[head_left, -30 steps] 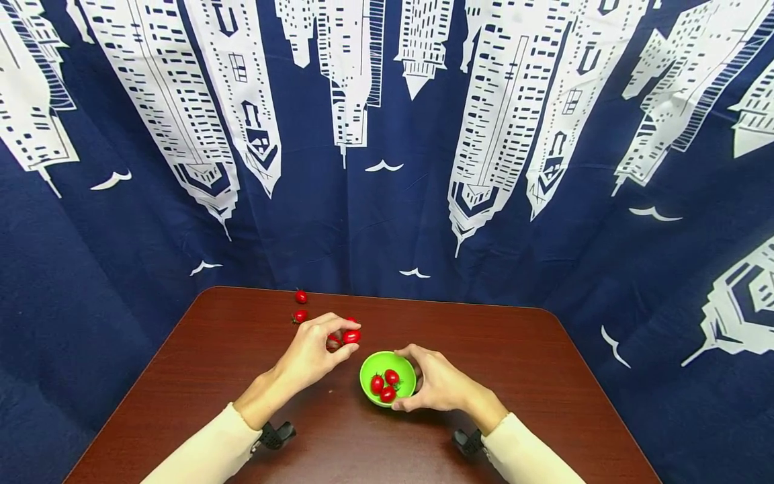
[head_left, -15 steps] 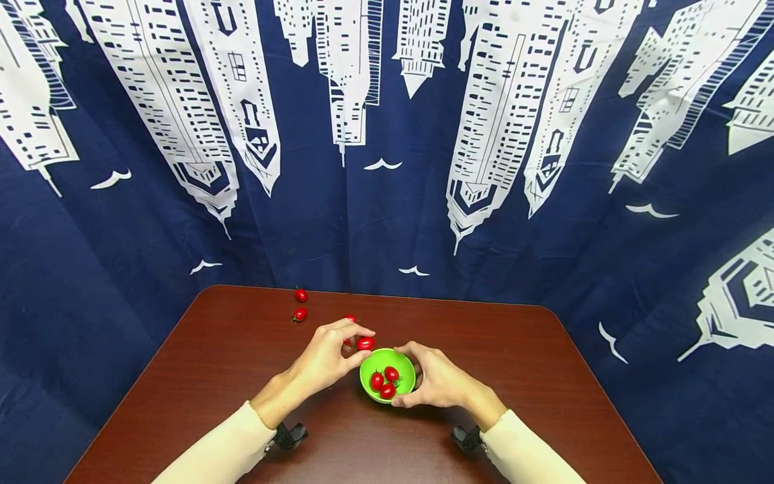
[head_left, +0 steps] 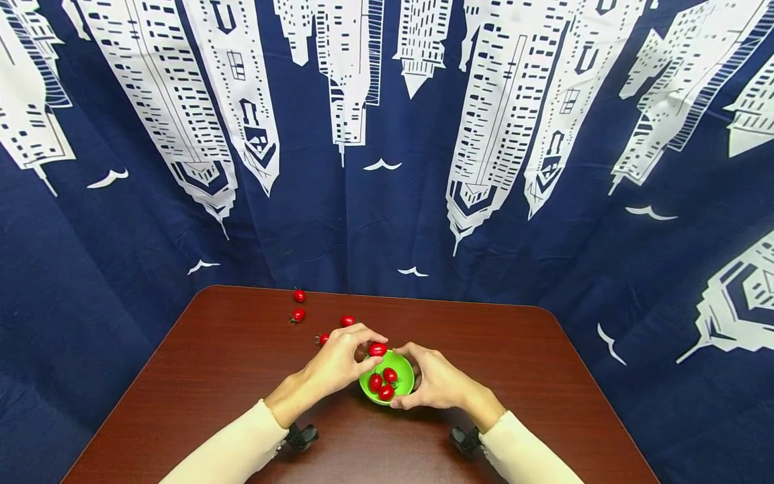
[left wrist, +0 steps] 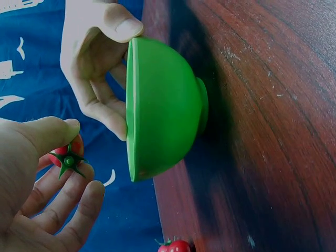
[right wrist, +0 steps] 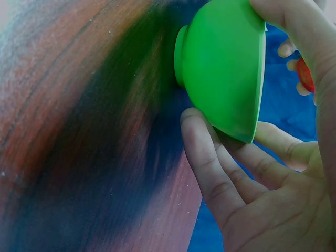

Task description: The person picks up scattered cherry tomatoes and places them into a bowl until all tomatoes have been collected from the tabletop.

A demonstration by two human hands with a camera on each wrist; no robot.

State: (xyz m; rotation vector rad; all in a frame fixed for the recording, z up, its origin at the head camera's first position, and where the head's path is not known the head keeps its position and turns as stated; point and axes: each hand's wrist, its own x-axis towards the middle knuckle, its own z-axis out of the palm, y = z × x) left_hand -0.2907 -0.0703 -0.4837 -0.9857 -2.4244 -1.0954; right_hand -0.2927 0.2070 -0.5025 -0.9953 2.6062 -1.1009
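My left hand [head_left: 341, 359] pinches a red cherry tomato [head_left: 377, 349] between thumb and fingers, over the left part of a green bowl [head_left: 404, 368]. In the left wrist view, the green calyx of that tomato [left wrist: 69, 160] points at the camera. My right hand [head_left: 444, 382] grips the bowl from its right side, thumb at the near rim and fingers at the far side. The right wrist view shows fingertips [right wrist: 195, 123] along the outside of the bowl [right wrist: 226, 63]. Several cherry tomatoes [head_left: 375, 383] lie inside the bowl, which stands upright.
Two cherry tomatoes, one [head_left: 299, 296] behind the other [head_left: 297, 315], lie at the back left of the brown table [head_left: 496, 356]. Closer to my left hand are another tomato [head_left: 347, 321] and one partly hidden tomato [head_left: 323, 339]. A blue patterned curtain [head_left: 314, 222] hangs behind the table.
My left hand has moved right and slightly nearer with the pinched tomato, from left of the bowl to over it, uncovering tomatoes on the table. My right hand and the bowl have hardly moved.
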